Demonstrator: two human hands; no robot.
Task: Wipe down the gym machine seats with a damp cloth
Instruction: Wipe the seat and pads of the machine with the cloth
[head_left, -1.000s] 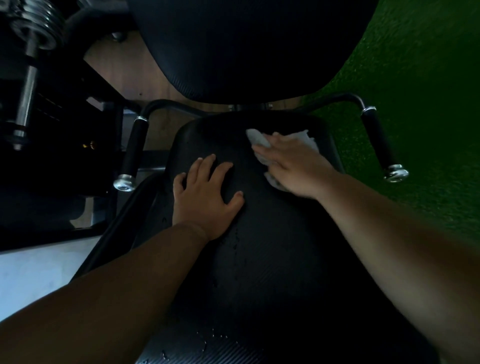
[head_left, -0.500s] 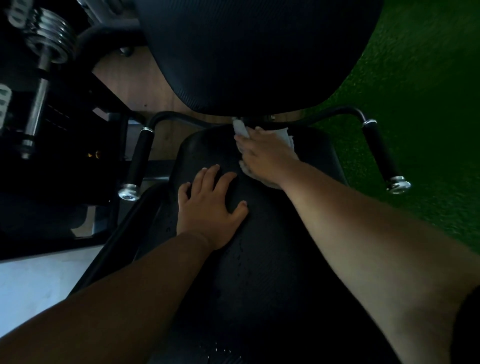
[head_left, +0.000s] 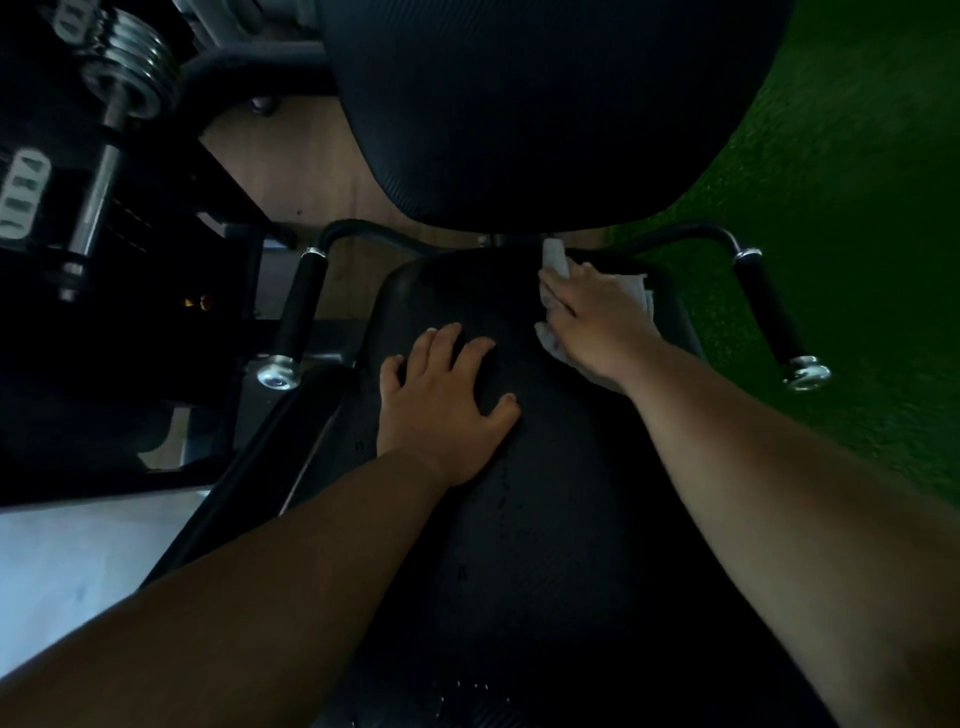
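left hand (head_left: 441, 405) flat, fingers spread, right hand (head_left: 597, 322) flat, pressing

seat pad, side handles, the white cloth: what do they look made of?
Seat pad: looks like black vinyl or faux leather, matte, fine ribbed weave texture.
Side handles: bent dark metal tube, black foam or rubber sleeve, shiny chrome end cap.
Cloth: thin white fabric or paper, crumpled under the right hand; which, unclear.
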